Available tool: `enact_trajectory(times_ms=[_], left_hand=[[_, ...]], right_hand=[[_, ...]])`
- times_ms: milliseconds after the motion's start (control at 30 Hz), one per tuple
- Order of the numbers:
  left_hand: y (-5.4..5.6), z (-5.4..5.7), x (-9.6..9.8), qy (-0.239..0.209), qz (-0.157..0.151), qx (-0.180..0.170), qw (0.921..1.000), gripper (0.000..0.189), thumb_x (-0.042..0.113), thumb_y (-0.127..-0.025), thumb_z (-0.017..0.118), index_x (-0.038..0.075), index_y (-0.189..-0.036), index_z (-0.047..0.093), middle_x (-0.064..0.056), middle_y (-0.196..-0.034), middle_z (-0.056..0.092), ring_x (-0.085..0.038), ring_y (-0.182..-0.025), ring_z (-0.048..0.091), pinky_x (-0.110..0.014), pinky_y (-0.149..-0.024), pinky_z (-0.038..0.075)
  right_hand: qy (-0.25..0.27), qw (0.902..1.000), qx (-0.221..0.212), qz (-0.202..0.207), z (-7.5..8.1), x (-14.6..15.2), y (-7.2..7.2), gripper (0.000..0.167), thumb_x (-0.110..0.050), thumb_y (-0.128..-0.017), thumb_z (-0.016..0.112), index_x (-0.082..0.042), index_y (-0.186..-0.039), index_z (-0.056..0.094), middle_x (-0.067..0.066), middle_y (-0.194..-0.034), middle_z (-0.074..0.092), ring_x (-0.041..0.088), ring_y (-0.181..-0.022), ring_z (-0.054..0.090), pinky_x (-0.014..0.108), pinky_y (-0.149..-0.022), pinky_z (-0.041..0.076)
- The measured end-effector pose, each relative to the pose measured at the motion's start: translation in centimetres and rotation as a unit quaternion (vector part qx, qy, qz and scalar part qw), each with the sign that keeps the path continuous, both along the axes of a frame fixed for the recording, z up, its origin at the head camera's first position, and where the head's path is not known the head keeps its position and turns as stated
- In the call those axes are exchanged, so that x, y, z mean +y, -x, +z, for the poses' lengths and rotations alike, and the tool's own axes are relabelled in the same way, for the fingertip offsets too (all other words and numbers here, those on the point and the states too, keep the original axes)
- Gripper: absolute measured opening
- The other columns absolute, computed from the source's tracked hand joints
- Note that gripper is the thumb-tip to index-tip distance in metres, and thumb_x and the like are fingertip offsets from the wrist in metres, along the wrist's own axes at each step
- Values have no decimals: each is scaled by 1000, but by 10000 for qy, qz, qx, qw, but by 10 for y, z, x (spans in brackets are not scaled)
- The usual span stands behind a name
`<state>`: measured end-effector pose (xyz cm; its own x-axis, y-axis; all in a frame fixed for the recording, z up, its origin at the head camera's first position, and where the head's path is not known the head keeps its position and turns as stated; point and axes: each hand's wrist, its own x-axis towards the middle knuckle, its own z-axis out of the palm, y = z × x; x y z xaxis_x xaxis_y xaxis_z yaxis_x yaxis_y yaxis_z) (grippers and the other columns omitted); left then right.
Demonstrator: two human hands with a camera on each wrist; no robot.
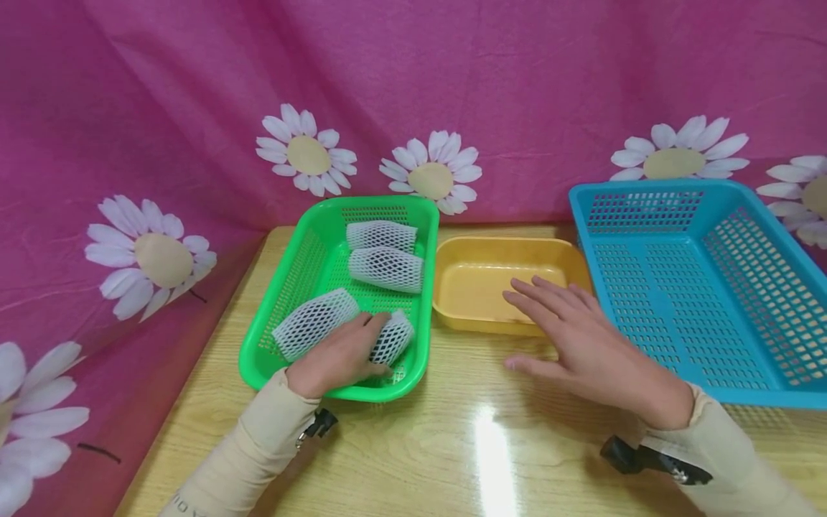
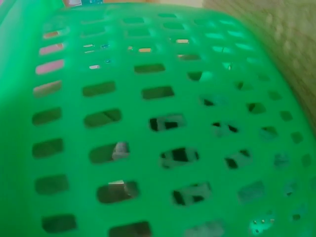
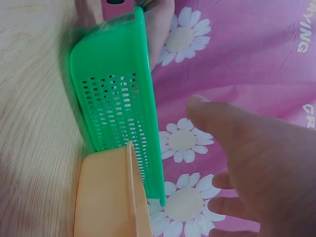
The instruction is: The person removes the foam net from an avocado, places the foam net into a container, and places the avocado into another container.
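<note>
My left hand (image 1: 342,353) reaches into the green basket (image 1: 423,345) and grips a white foam net sleeve (image 1: 393,339) near its front, with something dark showing through the mesh. Another white foam net (image 1: 315,323) lies just left of that hand. Two more foam nets, one white roll (image 1: 386,270) and one behind it (image 1: 381,235), lie toward the basket's back right. The basket's perforated wall (image 2: 133,106) fills the left wrist view and hides the fingers. My right hand (image 1: 584,345), fingers spread and holding nothing, hovers at the front right of the yellow tray (image 1: 478,324).
The yellow tray stands between the green basket and a larger blue basket (image 1: 665,287) on the right. All sit on a wood-grain table (image 1: 452,431). A pink cloth with daisies (image 1: 517,93) hangs right behind them and along the left side.
</note>
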<state>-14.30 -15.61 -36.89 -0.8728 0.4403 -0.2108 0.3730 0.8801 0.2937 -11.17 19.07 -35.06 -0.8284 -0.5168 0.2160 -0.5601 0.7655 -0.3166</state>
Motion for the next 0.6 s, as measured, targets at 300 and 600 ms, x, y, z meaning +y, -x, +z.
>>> enact_trajectory(times_ms=[300,600], left_hand=[[3,-2,-2,-169,-10,156,9997,75,15,-75,78,4,-144,52,-13,-112,62,-22,-88,54,-39,-81,52],[3,0,-2,-509,216,359,9978,79,17,-71,78,6,-145,51,-14,-112,59,-22,-86,52,-35,-75,48]], right_hand=[[-22,9998,214,54,0,-3,-4,85,-55,-89,75,-20,-159,41,7,-165,42,39,-154,36,70,-121,25],[24,9990,419,170,1,-4,-9,86,-54,-87,77,-20,-158,41,8,-164,43,41,-152,38,71,-119,26]])
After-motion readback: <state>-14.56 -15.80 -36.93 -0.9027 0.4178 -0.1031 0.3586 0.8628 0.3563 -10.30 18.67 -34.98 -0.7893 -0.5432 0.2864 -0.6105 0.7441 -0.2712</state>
